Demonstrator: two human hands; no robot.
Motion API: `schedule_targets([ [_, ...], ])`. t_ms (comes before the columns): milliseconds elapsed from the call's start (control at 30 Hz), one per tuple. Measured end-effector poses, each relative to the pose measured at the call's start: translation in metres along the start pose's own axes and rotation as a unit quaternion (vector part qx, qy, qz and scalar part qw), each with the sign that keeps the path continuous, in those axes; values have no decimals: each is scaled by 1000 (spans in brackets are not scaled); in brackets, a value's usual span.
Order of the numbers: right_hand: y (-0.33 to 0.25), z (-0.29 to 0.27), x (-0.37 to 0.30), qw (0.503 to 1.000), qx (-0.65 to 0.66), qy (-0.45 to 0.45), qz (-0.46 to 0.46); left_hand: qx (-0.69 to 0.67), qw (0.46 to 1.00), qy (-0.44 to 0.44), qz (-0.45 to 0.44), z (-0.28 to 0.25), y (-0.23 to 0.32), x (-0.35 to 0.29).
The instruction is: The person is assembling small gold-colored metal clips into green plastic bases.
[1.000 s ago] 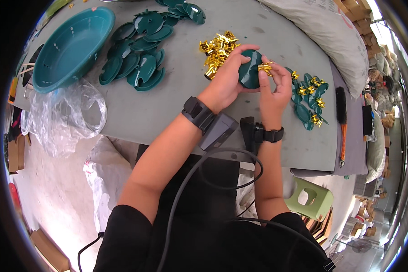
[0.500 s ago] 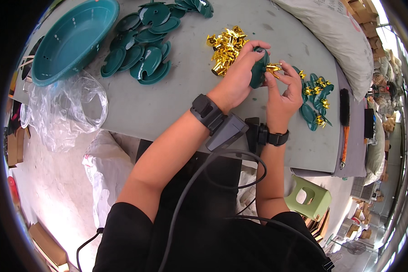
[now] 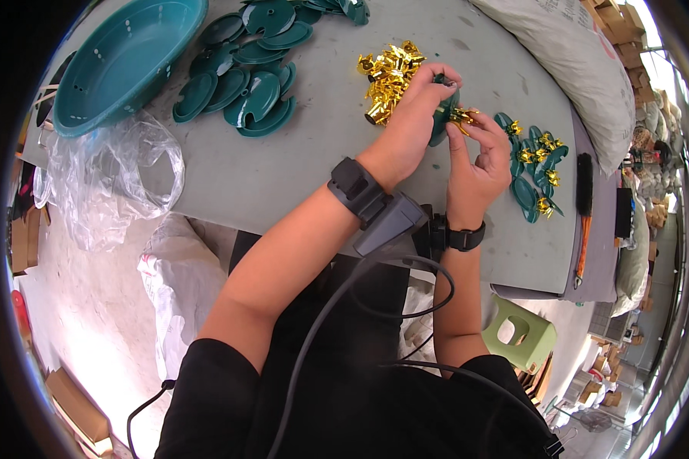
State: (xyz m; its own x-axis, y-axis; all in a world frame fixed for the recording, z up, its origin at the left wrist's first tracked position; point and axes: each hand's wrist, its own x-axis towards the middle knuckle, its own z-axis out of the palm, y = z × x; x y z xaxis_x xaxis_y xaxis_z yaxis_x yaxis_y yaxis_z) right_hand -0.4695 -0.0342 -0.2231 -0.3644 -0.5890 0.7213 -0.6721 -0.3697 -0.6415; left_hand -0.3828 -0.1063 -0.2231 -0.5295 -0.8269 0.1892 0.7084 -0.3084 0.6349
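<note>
Over the grey table, my left hand (image 3: 415, 126) is closed around a green plastic disc (image 3: 442, 126), held on edge. My right hand (image 3: 478, 157) pinches a shiny gold flower-shaped piece (image 3: 461, 115) against the disc's right face. A heap of loose gold pieces (image 3: 390, 73) lies just beyond my left hand. To the right of my right hand are several green discs with gold pieces on them (image 3: 530, 157). Plain green slotted discs (image 3: 260, 99) are piled to the left; part of the held disc is hidden by my fingers.
A green plastic basin (image 3: 119, 65) stands at the table's left, with a clear plastic bag (image 3: 115, 176) hanging below it. At the right lie a black brush with an orange handle (image 3: 583, 206) and a large white sack (image 3: 566, 69). A green stool (image 3: 522, 333) is under the table's right side.
The gold piece now sits closer against the disc's face, its petals bunched near my right fingertips. Both hands keep their grip, and the whole view has shifted slightly.
</note>
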Motion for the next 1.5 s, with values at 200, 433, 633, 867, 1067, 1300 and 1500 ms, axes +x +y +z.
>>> schedule_targets([
  [200, 0, 1, -3, 996, 25, -3, 84, 124, 989, -13, 79, 2, -5, -1],
  [433, -1, -17, 0, 936, 153, -72, 308, 406, 868, -40, 284, -5, -10, -4],
  [633, 20, -26, 7, 858, 298, -120, 401, 534, 780, -93, 312, 2, -10, -5],
  [867, 46, -59, 19, 847, 361, -30, 388, 392, 852, -25, 347, -2, -9, 4],
  [1067, 59, -63, 17, 782, 395, 216, 432, 117, 984, 74, 108, 1, 4, 4],
  [1300, 23, -5, 15, 931, 185, -100, 299, -10, 999, 41, -6, -7, 21, 7],
  [1500, 19, 8, 21, 976, 23, -143, 163, -35, 999, -1, -36, -19, 21, 13],
])
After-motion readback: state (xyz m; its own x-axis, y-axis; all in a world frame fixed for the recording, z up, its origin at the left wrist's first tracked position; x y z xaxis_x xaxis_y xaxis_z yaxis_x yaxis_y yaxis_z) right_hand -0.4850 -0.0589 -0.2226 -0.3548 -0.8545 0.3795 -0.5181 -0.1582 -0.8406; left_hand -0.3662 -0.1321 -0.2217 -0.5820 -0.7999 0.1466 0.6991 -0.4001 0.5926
